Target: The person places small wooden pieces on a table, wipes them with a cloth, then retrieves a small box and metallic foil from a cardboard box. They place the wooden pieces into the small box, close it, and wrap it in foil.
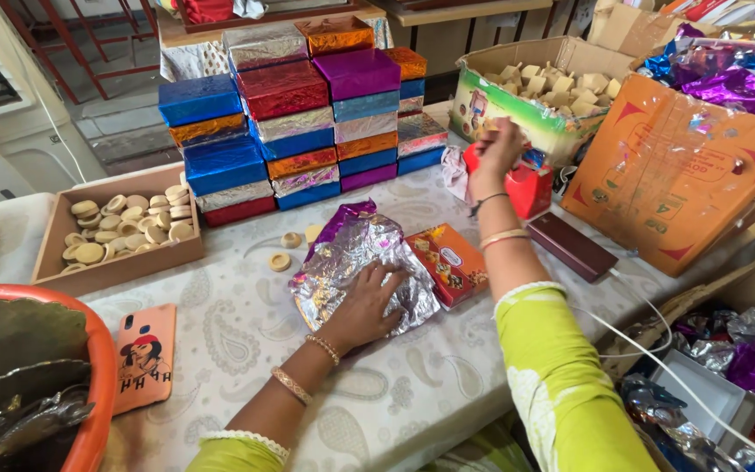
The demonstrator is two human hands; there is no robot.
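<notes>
My left hand lies flat, fingers apart, on a crinkled silver and purple foil sheet that covers a box on the patterned tablecloth. My right hand is raised over a red tape dispenser, fingers pinched together on what looks like a strip of tape. A small orange printed box lies just right of the foil sheet, between my two arms.
A tall stack of foil-wrapped boxes stands behind. A wooden tray of round discs sits left, with loose discs nearby. An orange phone, a dark red case, cardboard boxes and an orange tub surround.
</notes>
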